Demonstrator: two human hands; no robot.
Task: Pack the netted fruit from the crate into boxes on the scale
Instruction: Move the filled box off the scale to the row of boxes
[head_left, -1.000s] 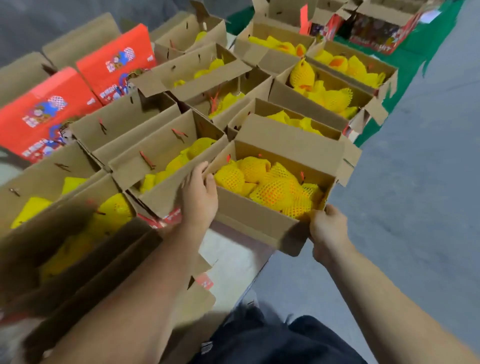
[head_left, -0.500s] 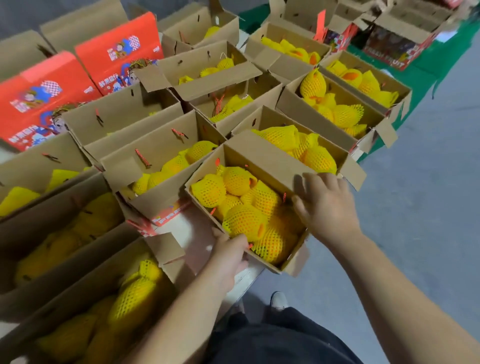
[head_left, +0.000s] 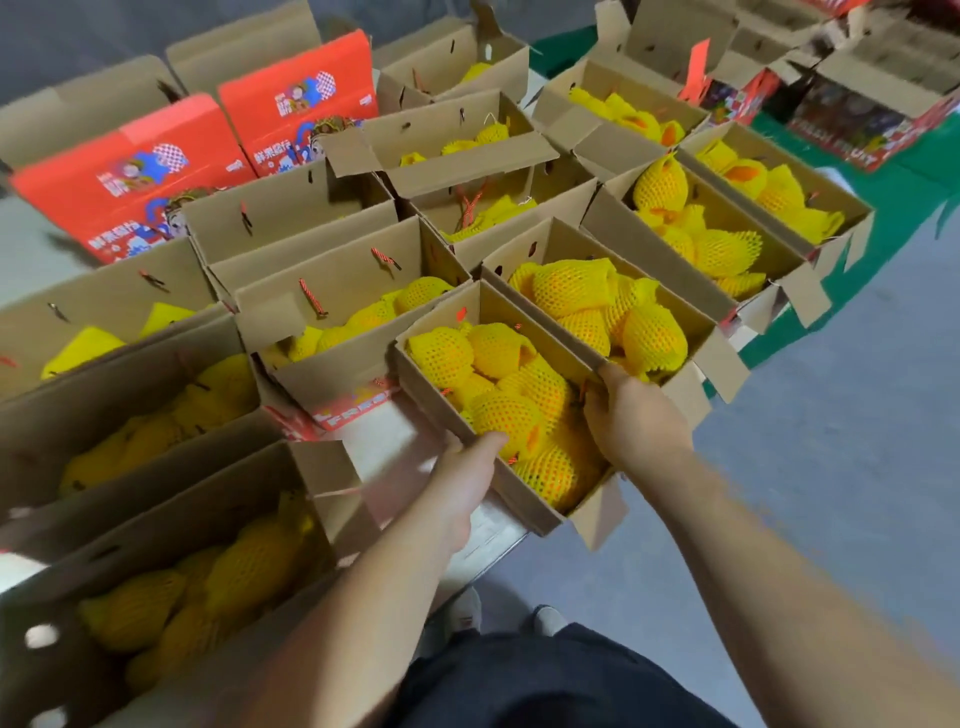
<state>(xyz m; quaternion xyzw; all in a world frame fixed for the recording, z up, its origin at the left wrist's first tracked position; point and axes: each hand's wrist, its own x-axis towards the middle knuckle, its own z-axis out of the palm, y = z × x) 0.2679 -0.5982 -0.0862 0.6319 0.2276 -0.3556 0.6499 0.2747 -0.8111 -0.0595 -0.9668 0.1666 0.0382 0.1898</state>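
An open cardboard box (head_left: 524, 506) full of fruit in yellow foam nets (head_left: 506, 415) sits at the near edge of a white platform (head_left: 395, 457). My left hand (head_left: 460, 486) grips the box's near long wall, thumb over the rim beside the fruit. My right hand (head_left: 631, 415) holds the far long wall, fingers curled over its rim. Neither scale nor crate is visible.
Several more open boxes of netted fruit crowd the platform, such as the box directly behind (head_left: 691, 332) and one at the lower left (head_left: 171, 551). Red printed box lids (head_left: 140, 171) stand at the back left. Grey floor (head_left: 831, 441) lies to the right.
The box has swung round and shifted toward the platform's near edge. My left hand moved from its far left corner to the near wall; my right hand went from the near corner to the far wall.
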